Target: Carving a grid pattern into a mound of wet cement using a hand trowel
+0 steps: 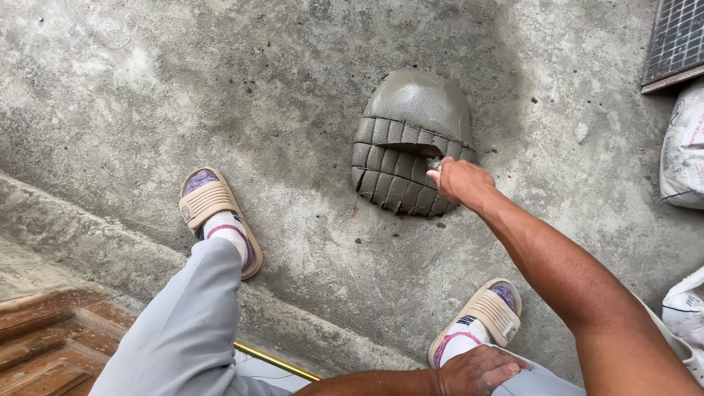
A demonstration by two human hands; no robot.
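Wet grey cement forms a rounded mound [411,139] on the concrete floor [147,95], its upper part smoothed into a dome and its lower part scored into rows of small blocks. The right hand [458,180] reaches down to the mound's lower right edge, its grip clamped on a small metal tool [436,165]. Only a pale tip of that tool shows past the fingers, so its kind and full shape cannot be made out; the tip sits right at a dark cut in the mound. The left hand [477,370] rests on the knee near the bottom edge, fingers curled down over grey cloth and holding nothing that can be seen; its forearm is partly cut off by the frame. Two feet in beige sandals [216,216] and striped socks stand either side of the mound. White sacks [686,147] at the right edge and a dark gridded panel [675,40] in the top corner are only partly in view.
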